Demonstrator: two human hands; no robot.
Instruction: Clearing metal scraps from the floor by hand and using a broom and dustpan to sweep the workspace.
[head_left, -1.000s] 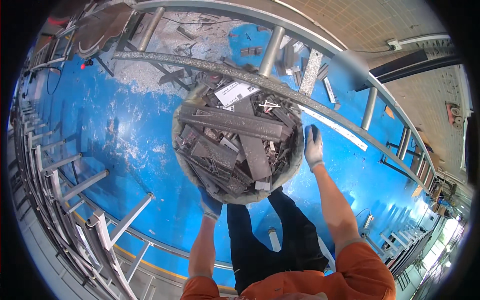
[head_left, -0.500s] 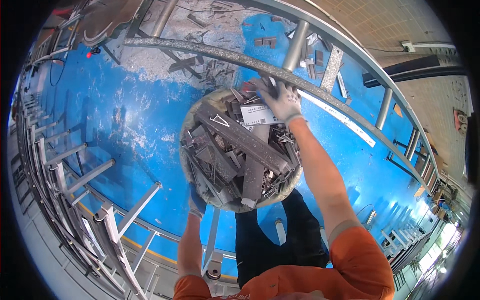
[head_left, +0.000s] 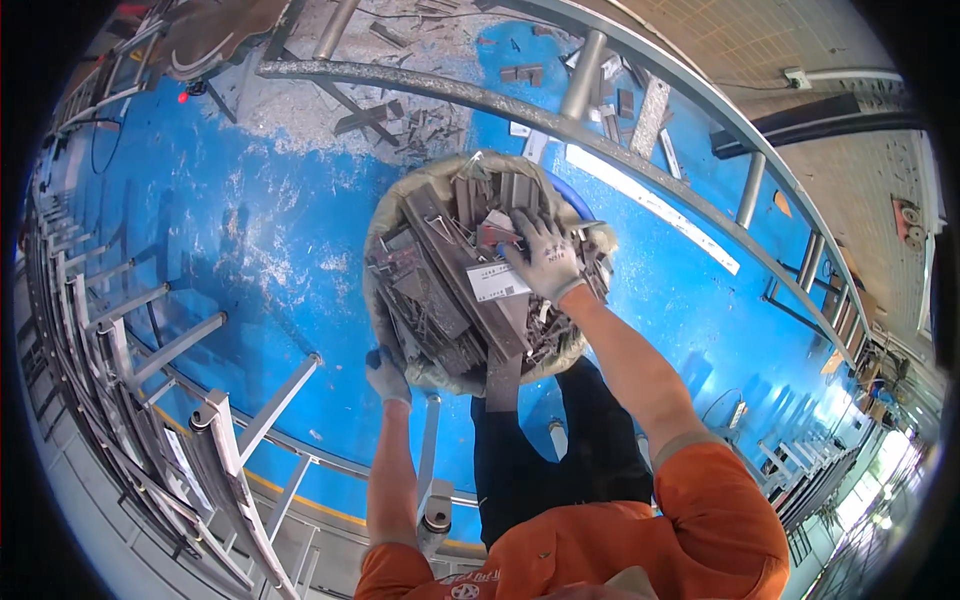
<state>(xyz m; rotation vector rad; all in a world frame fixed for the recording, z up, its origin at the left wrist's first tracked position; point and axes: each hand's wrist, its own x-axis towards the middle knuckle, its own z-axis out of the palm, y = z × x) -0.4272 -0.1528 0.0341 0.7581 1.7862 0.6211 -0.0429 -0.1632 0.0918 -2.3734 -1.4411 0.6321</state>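
A round container lined with a beige woven bag stands in front of my legs, heaped with dark grey profile offcuts. A white printed label lies on the heap. My right hand, in a pale glove with dark fingertips, rests on the offcuts beside this label, its fingers spread. Next to those fingers is a small reddish piece. At the near left side of the bag is my left hand, in a grey-and-blue glove; its fingers are partly hidden, so their grip is unclear.
A long metal frame crosses beyond the container. Offcuts and pale shavings litter the blue floor behind it. A white strip lies at the right. Racks with projecting metal arms stand on the left.
My right hand has moved from the far rim nearer, onto the offcuts. The far part of the bag now shows more, and the heap has shifted. More of my left hand is visible.
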